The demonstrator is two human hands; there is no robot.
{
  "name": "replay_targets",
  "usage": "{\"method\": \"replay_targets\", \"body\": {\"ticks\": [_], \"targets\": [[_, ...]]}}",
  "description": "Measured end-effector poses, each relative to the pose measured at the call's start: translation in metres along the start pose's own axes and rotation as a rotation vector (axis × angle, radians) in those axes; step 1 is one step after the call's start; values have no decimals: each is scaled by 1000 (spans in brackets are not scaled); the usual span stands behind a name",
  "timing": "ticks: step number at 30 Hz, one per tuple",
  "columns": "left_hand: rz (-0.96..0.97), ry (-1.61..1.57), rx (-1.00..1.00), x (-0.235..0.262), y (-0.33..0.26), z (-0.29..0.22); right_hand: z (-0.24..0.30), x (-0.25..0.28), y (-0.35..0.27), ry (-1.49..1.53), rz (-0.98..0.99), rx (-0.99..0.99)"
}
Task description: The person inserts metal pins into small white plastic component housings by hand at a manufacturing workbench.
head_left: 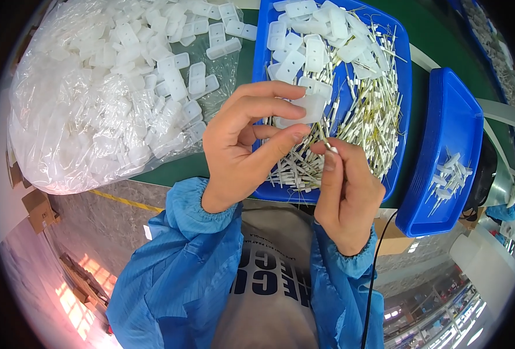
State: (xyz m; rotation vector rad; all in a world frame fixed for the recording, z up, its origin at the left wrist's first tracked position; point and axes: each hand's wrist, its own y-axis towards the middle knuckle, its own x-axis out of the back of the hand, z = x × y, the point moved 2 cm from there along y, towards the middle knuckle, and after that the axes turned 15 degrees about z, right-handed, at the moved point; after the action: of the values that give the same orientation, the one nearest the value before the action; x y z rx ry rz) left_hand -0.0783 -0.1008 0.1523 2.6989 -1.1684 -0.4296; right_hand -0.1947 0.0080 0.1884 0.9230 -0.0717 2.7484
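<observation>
My left hand (237, 139) is closed on a translucent white plastic cap (311, 106), a small rounded rectangular piece, held between fingers and thumb. Just to its right, the thumb and forefinger of my right hand (350, 195) pinch a thin white stick-like piece (326, 139) whose tip points up near the cap. Both hands are over a large blue tray (405, 110). Inside it lie many thin white-sleeved pieces with yellowish wire ends (371, 116), and a heap of similar white caps (315, 52) fills its far end.
A clear plastic bag (83, 139) full of white caps spreads over the green table (182, 168) at left. At right, a smaller blue tray (461, 110) holds a few white caps with thin stems (450, 177). A black cable (375, 262) hangs beside my right sleeve.
</observation>
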Motion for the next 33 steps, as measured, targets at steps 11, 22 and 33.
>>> {"method": "replay_targets", "body": {"ticks": [11,22,33], "targets": [[1,-153,87,-2,-1,1,6,12,9,-12,-21,-12],[-33,-197,116,-4,-1,-2,7,-4,2,-51,-64,24],[58,-70,-13,-2,0,4,10,-4,10,-134,15,204]]}}
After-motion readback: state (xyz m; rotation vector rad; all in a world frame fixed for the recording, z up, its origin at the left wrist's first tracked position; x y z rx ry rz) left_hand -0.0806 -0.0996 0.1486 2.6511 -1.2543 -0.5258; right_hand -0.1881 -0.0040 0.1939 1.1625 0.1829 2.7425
